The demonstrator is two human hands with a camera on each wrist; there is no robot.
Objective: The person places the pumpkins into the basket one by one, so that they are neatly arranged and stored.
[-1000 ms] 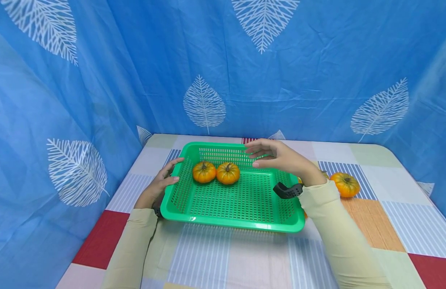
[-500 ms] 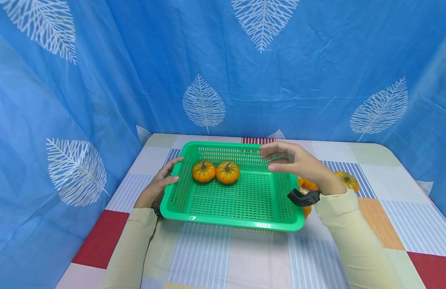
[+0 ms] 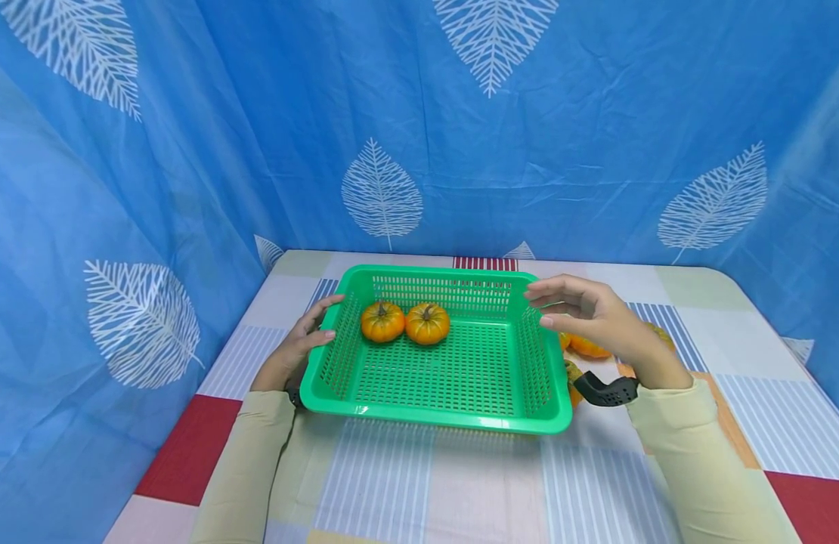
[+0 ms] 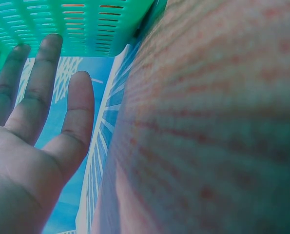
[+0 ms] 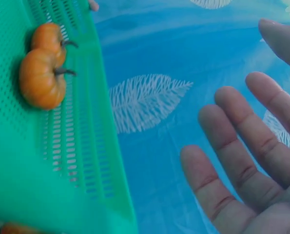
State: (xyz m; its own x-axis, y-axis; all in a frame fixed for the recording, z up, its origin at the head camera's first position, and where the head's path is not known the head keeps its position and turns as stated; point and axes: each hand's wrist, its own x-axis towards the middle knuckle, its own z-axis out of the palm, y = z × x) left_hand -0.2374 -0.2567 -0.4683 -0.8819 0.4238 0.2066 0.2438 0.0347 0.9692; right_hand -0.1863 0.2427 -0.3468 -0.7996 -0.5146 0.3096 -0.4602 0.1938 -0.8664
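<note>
A green plastic basket (image 3: 429,423) sits on the table, with two small orange pumpkins, the left one (image 3: 382,323) and the right one (image 3: 428,325), side by side at its left back. My left hand (image 3: 295,346) is at the basket's left rim, fingers extended. In the left wrist view, its fingertips (image 4: 51,43) reach up to the slotted basket wall. Over the basket's right rim hovers my right hand (image 3: 586,311), its fingers loosely bent and holding nothing. The right wrist view shows that palm (image 5: 276,219) bare, apart from the basket.
More pumpkins (image 3: 588,347) lie right of the basket, partly hidden by the right hand, forearm and basket wall. A patchwork cloth (image 3: 487,483) covers the table. Blue leaf-patterned curtains (image 3: 583,136) hang at the back and left side.
My right hand has moved rightward from above the basket to over its right rim, with nothing in it. The left hand, basket and two pumpkins inside have stayed in place.
</note>
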